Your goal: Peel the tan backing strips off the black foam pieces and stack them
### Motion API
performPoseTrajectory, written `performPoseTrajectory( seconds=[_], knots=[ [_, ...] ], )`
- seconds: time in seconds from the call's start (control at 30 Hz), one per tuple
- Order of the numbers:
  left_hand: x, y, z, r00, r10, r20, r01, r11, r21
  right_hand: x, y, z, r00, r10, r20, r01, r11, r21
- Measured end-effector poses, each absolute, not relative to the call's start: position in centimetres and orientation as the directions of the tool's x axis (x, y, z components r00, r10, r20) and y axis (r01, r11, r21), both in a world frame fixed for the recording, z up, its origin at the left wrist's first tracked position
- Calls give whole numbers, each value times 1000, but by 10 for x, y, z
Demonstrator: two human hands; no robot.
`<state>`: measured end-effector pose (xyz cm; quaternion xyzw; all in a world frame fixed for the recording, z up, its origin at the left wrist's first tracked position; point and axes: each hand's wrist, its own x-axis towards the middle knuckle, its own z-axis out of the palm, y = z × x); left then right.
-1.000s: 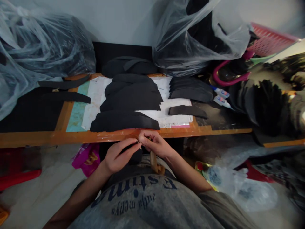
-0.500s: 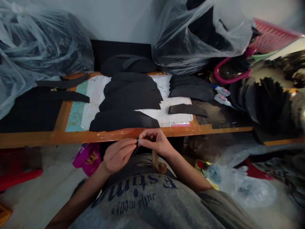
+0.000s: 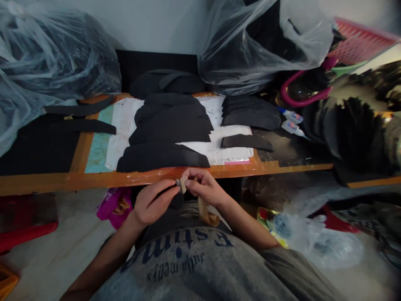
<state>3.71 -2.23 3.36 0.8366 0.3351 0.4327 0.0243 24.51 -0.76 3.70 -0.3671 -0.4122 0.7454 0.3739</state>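
Observation:
My left hand (image 3: 156, 200) is closed at the table's front edge, its thumb and fingertips pinching a small dark piece (image 3: 178, 200) that hangs partly behind them. Facing it, my right hand (image 3: 205, 187) is closed on a narrow tan strip (image 3: 203, 211). One end of that strip shows as a pale tab between both hands, close to the left fingertips. The rest curls down in front of my shirt. Just beyond the hands lies a curved black sheet piece (image 3: 163, 158) on the table, near its edge.
Stacks of black curved pieces (image 3: 175, 121) cover white paper, with another fanned stack (image 3: 250, 113) to the right. Two small glue bottles (image 3: 293, 127) lie beside it. Large plastic bags (image 3: 59, 54) stand at the back. A pink basket (image 3: 363, 42) is at far right.
The pale end of the tan strip now shows between my hands, and the left fingertips have moved slightly left, away from the right ones. The view shifted slightly.

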Motion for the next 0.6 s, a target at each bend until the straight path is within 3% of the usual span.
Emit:
performPoseTrajectory(
  seconds=[0.07, 0.17, 0.23, 0.3, 0.37, 0.43, 0.5, 0.57, 0.6],
  knots=[
    [33, -20, 33, 327, 590, 738, 578, -743, 337, 240, -7, 30, -372, 877, -304, -408, -449, -795],
    [24, -18, 30, 247, 622, 744, 573, -712, 405, 238, 0, 25, -219, 909, -354, -605, -411, -682],
    [17, -19, 27, 144, 688, 711, 567, -646, 511, 246, 7, 22, -164, 920, -355, -634, -374, -677],
    [11, -22, 24, -21, 762, 647, 579, -518, 629, 268, 15, 19, -83, 937, -339, -559, -326, -762],
    [7, -24, 23, -171, 830, 531, 594, -342, 728, 301, 21, 14, 102, 953, -286, -377, -229, -898],
    [7, -24, 24, -260, 885, 386, 596, -168, 786, 339, 24, 13, 330, 931, -157, -59, -145, -988],
    [9, -20, 25, -305, 910, 281, 581, -57, 812, 370, 23, 17, 444, 895, 48, 364, -131, -922],
    [12, -14, 25, -326, 913, 245, 563, -20, 826, 383, 18, 26, 361, 919, 159, 634, -117, -764],
    [14, -11, 25, -327, 915, 236, 555, -16, 832, 380, 13, 31, 266, 953, 146, 690, -82, -719]
  ],
)
